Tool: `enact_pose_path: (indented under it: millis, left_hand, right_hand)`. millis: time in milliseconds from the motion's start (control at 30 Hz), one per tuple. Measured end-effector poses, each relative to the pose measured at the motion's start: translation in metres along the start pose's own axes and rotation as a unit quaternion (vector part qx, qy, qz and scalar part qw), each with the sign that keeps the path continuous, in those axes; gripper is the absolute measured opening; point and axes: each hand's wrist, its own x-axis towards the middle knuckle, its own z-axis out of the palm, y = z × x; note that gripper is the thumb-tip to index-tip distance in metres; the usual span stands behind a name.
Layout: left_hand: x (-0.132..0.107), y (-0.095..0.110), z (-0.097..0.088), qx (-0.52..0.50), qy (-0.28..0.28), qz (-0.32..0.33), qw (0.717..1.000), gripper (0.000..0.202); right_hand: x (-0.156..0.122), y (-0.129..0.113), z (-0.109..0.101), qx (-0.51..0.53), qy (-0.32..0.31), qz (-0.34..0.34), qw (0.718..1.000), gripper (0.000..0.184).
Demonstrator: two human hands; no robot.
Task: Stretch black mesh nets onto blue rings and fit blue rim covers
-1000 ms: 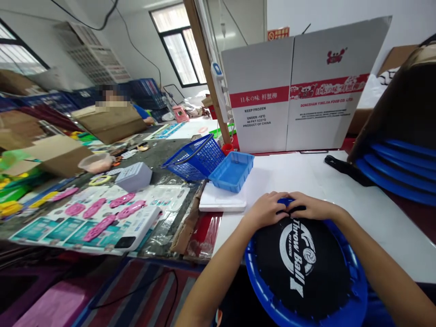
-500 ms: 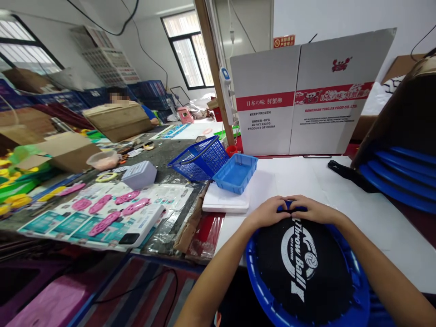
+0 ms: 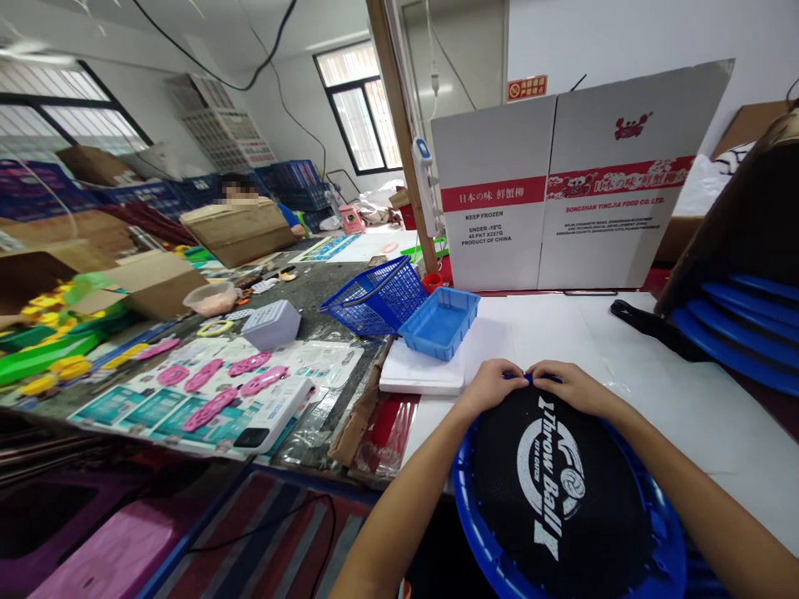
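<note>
A round blue-rimmed disc with black mesh printed "Throw Ball" rests on the near edge of the white table, its lower part toward me. My left hand and my right hand meet at the disc's far rim. Both have their fingers curled and pinch the rim and mesh edge there. The fingertips hide the spot between them.
A small blue tray lies on a white board left of the hands, with a blue wire basket behind. A white printed carton stands at the back, stacked blue discs at right. Pink parts litter the left bench; a person sits beyond.
The view has tilted and shifted a little, so everything sits slightly right and lower. Both hands stay pinched at the disc's far rim, covering more of the blue edge between them.
</note>
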Motion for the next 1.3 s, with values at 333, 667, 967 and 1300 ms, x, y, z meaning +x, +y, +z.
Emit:
enact_pose_path:
  millis: [333, 667, 967, 1300]
  left_hand:
    - [0.008, -0.002, 0.003, 0.074, -0.007, 0.017, 0.997, 0.011]
    - [0.004, -0.006, -0.009, 0.103, -0.043, 0.066, 0.992, 0.024]
    - [-0.001, -0.001, -0.013, 0.052, -0.049, 0.076, 0.995, 0.011]
    - [-0.005, 0.007, -0.012, 0.152, -0.039, 0.077, 0.985, 0.016]
  right_hand:
    - [0.009, 0.007, 0.001, -0.082, -0.018, -0.014, 0.996, 0.024]
    - [0.006, 0.010, -0.002, -0.101, -0.009, -0.022, 0.995, 0.014]
    - [0.005, 0.009, -0.004, -0.120, -0.019, -0.026, 0.992, 0.011]
    - [-0.028, 0.013, -0.068, -0.162, -0.001, 0.100, 0.982, 0.024]
